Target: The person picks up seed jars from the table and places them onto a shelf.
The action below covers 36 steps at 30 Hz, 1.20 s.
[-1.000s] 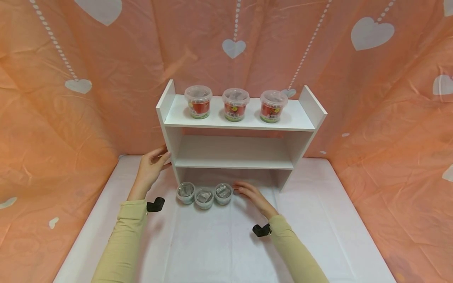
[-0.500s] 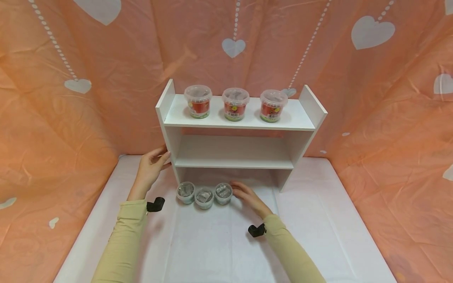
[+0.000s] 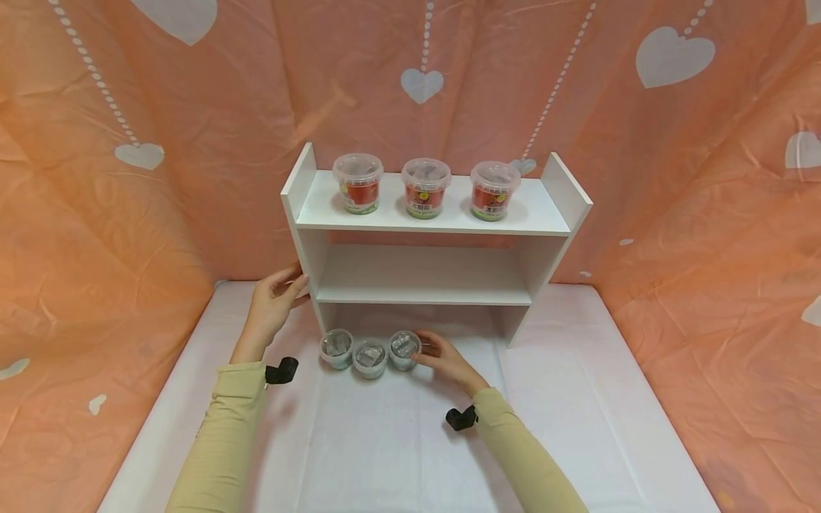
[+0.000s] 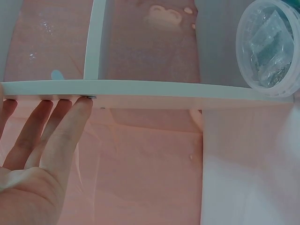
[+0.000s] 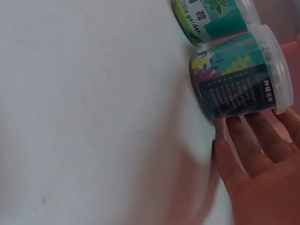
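Observation:
My left hand [image 3: 274, 306] touches the outside of the left side panel of a white shelf unit [image 3: 423, 299], thumb and fingers extended. In the left wrist view, the fingertips [image 4: 83, 105] meet the white panel edge. My right hand [image 3: 449, 362] is at the right-hand small plastic tub [image 3: 404, 348], thumb and fingers spread at its right side. The right wrist view shows this lidded tub [image 5: 234, 75] with a dark green printed label and my right fingers [image 5: 243, 140] right at its side. Two similar tubs, the middle one [image 3: 370, 356] and the left one [image 3: 336, 347], stand beside it.
Three clear-lidded tubs with red labels, the left one [image 3: 358, 185] among them, stand on the top shelf. The white-covered table [image 3: 372, 442] extends in front of the unit. An orange cloth with hearts [image 3: 244, 107] hangs behind and at both sides.
My right hand has moved left to the right-hand tub, and its thumb has come round to the near side. The left hand stays at the shelf's side panel.

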Each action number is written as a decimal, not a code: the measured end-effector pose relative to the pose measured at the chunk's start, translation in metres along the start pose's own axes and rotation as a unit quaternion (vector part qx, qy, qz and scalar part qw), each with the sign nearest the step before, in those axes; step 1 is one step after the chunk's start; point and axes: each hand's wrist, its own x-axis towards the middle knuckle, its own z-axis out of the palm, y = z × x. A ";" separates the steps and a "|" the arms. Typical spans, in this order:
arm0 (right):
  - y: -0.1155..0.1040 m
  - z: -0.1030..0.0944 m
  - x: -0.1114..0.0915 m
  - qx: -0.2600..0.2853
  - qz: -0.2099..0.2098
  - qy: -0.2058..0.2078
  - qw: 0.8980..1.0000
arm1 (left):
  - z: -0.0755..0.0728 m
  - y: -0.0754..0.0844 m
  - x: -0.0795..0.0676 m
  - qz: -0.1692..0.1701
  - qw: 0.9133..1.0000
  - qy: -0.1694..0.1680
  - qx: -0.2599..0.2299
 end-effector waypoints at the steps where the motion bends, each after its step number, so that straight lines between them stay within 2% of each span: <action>1: 0.001 0.000 0.000 0.001 0.000 0.000 1.000 | 0.000 0.000 0.000 0.000 1.000 0.000 0.000; 16: 0.012 0.007 0.005 -0.022 -0.031 0.034 0.999 | 0.000 0.000 0.001 0.000 1.000 0.000 -0.004; 23: 0.009 0.011 0.005 -0.032 -0.037 0.039 0.998 | 0.000 -0.001 0.001 0.000 1.000 0.000 -0.005; 30: 0.010 0.013 0.006 -0.018 -0.044 0.039 0.998 | 0.000 0.000 0.000 0.005 1.000 -0.002 -0.004; 36: 0.012 0.014 0.007 -0.034 -0.048 0.047 0.997 | 0.000 0.000 0.000 0.005 1.000 -0.002 -0.002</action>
